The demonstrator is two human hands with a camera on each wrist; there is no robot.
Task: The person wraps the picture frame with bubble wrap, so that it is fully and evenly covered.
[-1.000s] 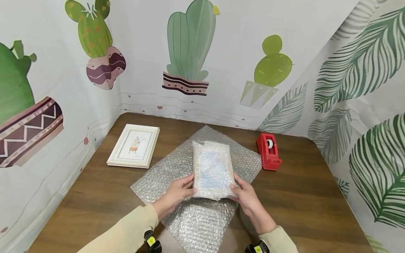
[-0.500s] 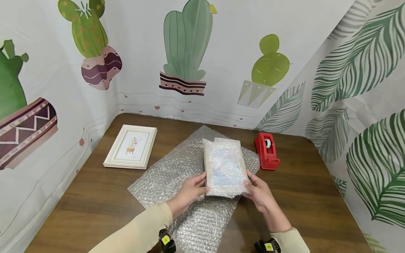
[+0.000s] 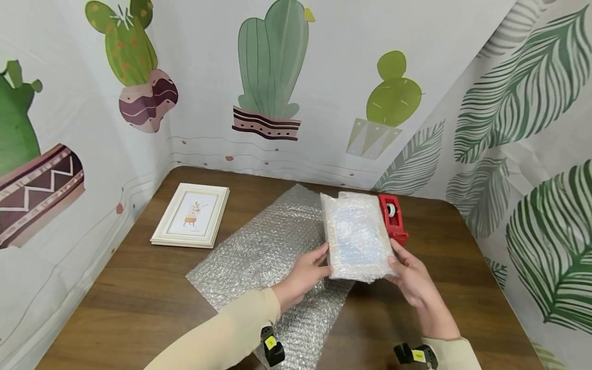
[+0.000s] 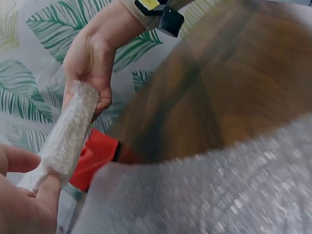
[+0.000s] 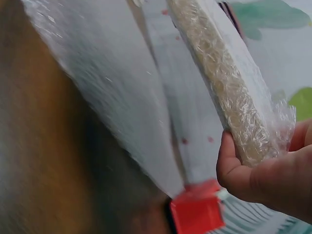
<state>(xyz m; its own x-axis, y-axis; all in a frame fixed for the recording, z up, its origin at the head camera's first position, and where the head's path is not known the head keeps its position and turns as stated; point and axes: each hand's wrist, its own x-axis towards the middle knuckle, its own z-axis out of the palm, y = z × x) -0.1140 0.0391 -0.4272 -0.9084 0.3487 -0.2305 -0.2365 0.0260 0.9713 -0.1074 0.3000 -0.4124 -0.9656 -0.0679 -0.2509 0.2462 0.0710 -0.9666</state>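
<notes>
The parcel [image 3: 358, 239] is up in the air before a patterned wall [image 3: 333, 77], above a brown table [image 3: 129, 288] and partly over a bubble-wrap sheet [image 3: 259, 252] spread there. A white frame [image 3: 191, 216] lies flat, just beside the sheet on its left. The left hand [image 3: 305, 276] pinches the parcel's left edge, the right hand [image 3: 411, 277] its right, thumb and fingers closed on it. Partly hidden by the parcel, the red dispenser [image 3: 395, 226] holds a white tape roll [image 3: 391, 209].

Flat rectangular bubble-wrapped package [image 3: 358, 236], bluish-centred, aloft above the table [image 3: 467, 267]
</notes>
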